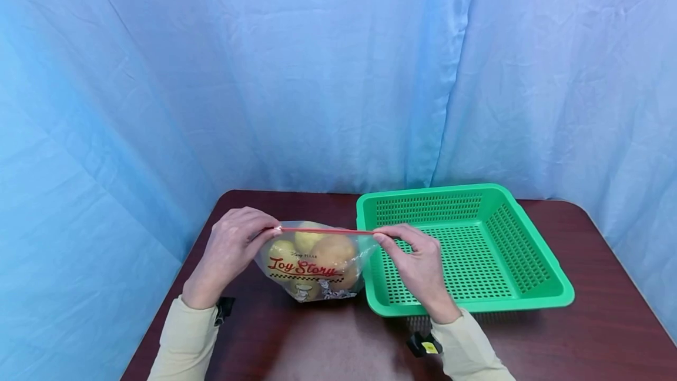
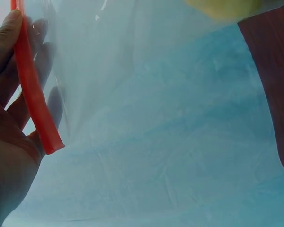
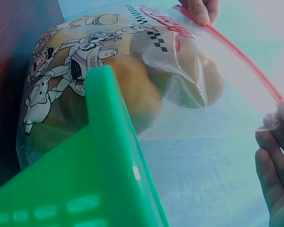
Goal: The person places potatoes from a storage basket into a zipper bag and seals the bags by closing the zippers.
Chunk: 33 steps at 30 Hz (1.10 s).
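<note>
A clear zip bag [image 1: 304, 278] with "Toy Story" lettering and a red zip strip holds several round yellow and orange fruits [image 1: 333, 250]. My left hand [image 1: 233, 249] pinches the strip at its left end between thumb and fingers. At the opposite end my right hand [image 1: 418, 260] pinches the bag's top corner. The red strip [image 2: 33, 90] runs past the thumb in the left wrist view. The right wrist view shows printed cartoon figures on the bag [image 3: 75, 66] and the fruit inside. Whether the zip is sealed cannot be told.
A green perforated plastic basket [image 1: 465, 307] stands directly right of the bag, its left wall close to it. Both are on a dark reddish-brown table [image 1: 248, 340]. Light blue curtains [image 1: 328, 75] hang behind and at the sides.
</note>
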Motion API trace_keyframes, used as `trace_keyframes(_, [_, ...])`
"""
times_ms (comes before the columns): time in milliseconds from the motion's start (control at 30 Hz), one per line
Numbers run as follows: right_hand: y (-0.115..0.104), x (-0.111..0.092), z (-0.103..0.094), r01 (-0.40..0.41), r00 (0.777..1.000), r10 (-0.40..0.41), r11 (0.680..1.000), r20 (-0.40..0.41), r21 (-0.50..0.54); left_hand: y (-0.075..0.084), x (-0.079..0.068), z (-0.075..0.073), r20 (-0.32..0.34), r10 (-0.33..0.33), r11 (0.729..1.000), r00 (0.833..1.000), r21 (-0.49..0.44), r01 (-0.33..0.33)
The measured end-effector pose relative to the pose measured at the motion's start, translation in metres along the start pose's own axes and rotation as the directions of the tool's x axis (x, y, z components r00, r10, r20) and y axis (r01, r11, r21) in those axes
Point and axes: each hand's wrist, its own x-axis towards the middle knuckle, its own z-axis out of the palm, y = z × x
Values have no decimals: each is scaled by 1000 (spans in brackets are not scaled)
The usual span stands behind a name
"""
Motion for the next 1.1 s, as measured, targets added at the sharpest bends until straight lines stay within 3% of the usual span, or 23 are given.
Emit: trace_keyframes(1100, [1, 0, 1, 0, 1000, 0, 1000, -6, 11, -7, -5, -5, -23, 11, 1000, 1000, 12, -10])
